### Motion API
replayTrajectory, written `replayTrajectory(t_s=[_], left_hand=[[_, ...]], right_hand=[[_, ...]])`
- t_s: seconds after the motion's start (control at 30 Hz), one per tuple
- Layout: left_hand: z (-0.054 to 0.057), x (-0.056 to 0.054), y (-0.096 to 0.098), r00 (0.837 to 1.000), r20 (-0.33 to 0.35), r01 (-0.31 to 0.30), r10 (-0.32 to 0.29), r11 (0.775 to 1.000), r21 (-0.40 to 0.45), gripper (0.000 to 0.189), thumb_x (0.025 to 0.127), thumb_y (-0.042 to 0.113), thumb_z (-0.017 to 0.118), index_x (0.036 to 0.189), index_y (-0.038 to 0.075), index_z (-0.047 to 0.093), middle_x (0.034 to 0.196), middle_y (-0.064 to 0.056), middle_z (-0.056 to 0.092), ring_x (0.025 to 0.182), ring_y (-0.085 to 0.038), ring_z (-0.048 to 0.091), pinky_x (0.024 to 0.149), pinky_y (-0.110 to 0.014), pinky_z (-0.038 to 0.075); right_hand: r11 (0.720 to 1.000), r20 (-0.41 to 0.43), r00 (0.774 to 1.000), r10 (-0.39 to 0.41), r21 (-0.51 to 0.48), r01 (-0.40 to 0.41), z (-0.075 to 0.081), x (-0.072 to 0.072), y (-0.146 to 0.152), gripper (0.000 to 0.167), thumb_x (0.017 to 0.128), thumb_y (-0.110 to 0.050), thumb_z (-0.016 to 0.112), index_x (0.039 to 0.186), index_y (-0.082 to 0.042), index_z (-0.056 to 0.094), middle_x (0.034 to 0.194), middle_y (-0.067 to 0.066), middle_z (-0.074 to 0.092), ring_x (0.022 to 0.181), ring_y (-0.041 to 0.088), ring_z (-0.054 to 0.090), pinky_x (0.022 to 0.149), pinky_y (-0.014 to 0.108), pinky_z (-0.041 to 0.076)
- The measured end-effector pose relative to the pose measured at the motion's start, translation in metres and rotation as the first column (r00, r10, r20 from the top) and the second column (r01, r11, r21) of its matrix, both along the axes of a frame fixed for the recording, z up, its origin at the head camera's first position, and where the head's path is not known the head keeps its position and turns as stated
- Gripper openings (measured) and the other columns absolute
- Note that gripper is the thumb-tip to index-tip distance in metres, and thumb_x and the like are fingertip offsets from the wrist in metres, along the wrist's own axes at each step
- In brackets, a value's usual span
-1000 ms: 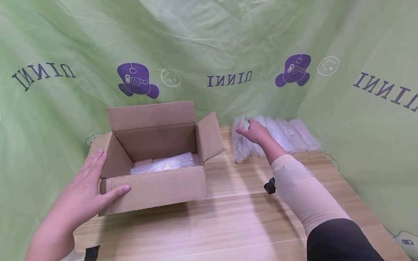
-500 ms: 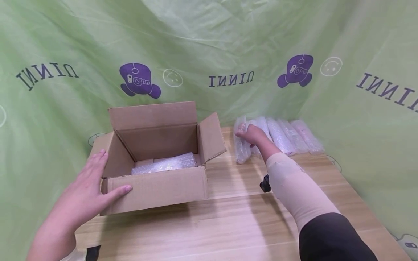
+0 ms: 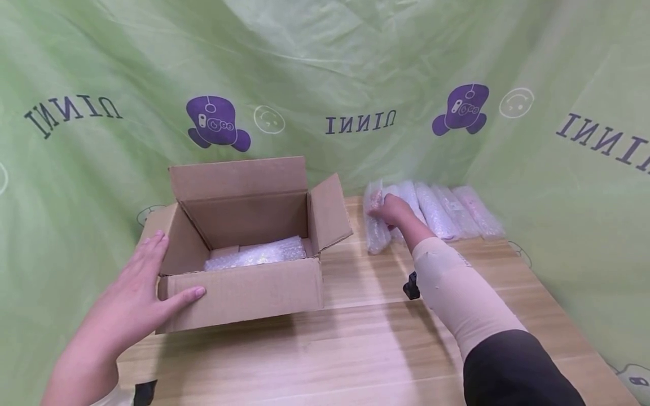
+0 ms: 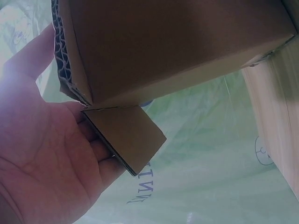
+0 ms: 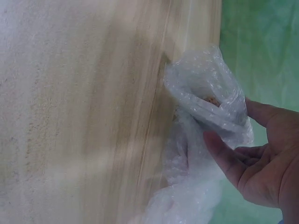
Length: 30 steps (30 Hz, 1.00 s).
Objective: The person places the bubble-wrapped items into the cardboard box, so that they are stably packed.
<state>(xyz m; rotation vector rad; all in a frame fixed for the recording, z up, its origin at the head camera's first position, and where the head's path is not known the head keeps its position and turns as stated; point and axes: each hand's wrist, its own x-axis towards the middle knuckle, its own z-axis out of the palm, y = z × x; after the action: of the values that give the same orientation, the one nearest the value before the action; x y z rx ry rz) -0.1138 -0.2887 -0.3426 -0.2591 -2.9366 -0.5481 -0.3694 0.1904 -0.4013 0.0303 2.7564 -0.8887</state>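
Observation:
An open cardboard box (image 3: 244,293) stands on the left of the table, with a bubble-wrapped package (image 3: 259,254) lying inside. My left hand (image 3: 129,293) rests against its near left corner, thumb on the front flap, straight fingers along the left flap (image 4: 128,135). At the back right, my right hand (image 3: 398,211) holds the leftmost bubble-wrapped package (image 3: 376,234) of a row between thumb and fingers. In the right wrist view that package (image 5: 205,88) shows a small orange-brown patch through the clear wrap. What the wrap holds cannot be made out.
Several more bubble-wrapped packages (image 3: 437,211) lie side by side along the back right. A green printed curtain (image 3: 355,67) hangs behind the wooden table (image 3: 345,349). The box's right flap (image 3: 330,214) sticks out toward the row.
My right hand has lowered onto the leftmost package and its fingers have closed about it. The left hand and the box have stayed in place.

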Motion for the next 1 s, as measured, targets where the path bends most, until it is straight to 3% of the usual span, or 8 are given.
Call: replayTrajectory(t_s=[0.13, 0.3, 0.5, 0.7, 0.83, 1.0], left_hand=[[0.0, 0.0, 0.0, 1.0, -0.003, 0.001, -0.001, 1.0, 0.002, 0.112, 0.086, 0.06, 0.066, 0.158, 0.011, -0.004, 0.166, -0.009, -0.006, 0.152, -0.034, -0.006, 0.121, -0.057, -0.001], [0.0, 0.0, 0.0, 1.0, -0.004, 0.003, -0.003, 1.0, -0.002, 0.112, 0.086, 0.06, 0.066, 0.158, 0.01, -0.004, 0.166, -0.01, -0.005, 0.152, -0.035, -0.005, 0.121, -0.056, -0.002], [0.0, 0.0, 0.001, 1.0, -0.005, 0.004, -0.004, 1.0, -0.005, 0.112, 0.086, 0.06, 0.066, 0.158, 0.01, -0.004, 0.166, -0.01, -0.005, 0.152, -0.034, -0.006, 0.121, -0.057, -0.001], [0.0, 0.001, 0.0, 1.0, -0.002, 0.001, -0.001, 1.0, 0.008, 0.112, 0.086, 0.06, 0.066, 0.158, 0.011, -0.005, 0.166, -0.009, -0.006, 0.152, -0.035, -0.006, 0.121, -0.057, -0.002], [0.001, 0.001, 0.0, 1.0, -0.004, 0.002, -0.002, 1.0, 0.01, 0.112, 0.086, 0.059, 0.066, 0.158, 0.012, -0.004, 0.166, -0.009, -0.005, 0.152, -0.035, -0.006, 0.121, -0.058, -0.001], [0.0, 0.001, 0.0, 1.0, -0.005, 0.003, -0.003, 1.0, 0.009, 0.113, 0.085, 0.06, 0.066, 0.158, 0.011, -0.004, 0.166, -0.009, -0.005, 0.152, -0.034, -0.006, 0.12, -0.059, 0.0]], right_hand=[[1.0, -0.018, 1.0, 0.006, -0.001, -0.006, -0.001, -0.001, 0.001, 0.074, 0.092, -0.031, 0.064, 0.147, 0.007, 0.032, 0.132, 0.027, 0.053, 0.088, 0.033, 0.062, 0.067, 0.037, 0.058], [0.998, -0.037, 0.998, 0.056, -0.004, -0.057, -0.001, 0.0, 0.004, 0.071, 0.092, -0.027, 0.063, 0.148, 0.003, 0.033, 0.141, 0.026, 0.048, 0.095, 0.034, 0.062, 0.071, 0.038, 0.057], [0.991, -0.057, 0.991, 0.119, -0.059, -0.122, 0.01, 0.005, 0.007, 0.066, 0.091, -0.023, 0.063, 0.148, 0.0, 0.037, 0.139, 0.026, 0.051, 0.096, 0.035, 0.064, 0.072, 0.039, 0.059], [0.981, -0.109, 0.977, 0.182, -0.051, -0.188, 0.02, 0.004, 0.01, 0.061, 0.092, -0.023, 0.066, 0.145, -0.002, 0.044, 0.131, 0.023, 0.058, 0.097, 0.033, 0.064, 0.075, 0.039, 0.058], [0.977, -0.151, 0.967, 0.203, -0.038, -0.211, 0.025, 0.005, 0.014, 0.06, 0.09, -0.024, 0.068, 0.143, -0.003, 0.047, 0.129, 0.022, 0.059, 0.103, 0.035, 0.063, 0.083, 0.044, 0.056], [0.971, -0.187, 0.954, 0.234, -0.004, -0.239, 0.035, 0.009, 0.018, 0.069, 0.089, -0.023, 0.069, 0.148, -0.001, 0.04, 0.131, 0.022, 0.057, 0.114, 0.038, 0.057, 0.099, 0.051, 0.048]])
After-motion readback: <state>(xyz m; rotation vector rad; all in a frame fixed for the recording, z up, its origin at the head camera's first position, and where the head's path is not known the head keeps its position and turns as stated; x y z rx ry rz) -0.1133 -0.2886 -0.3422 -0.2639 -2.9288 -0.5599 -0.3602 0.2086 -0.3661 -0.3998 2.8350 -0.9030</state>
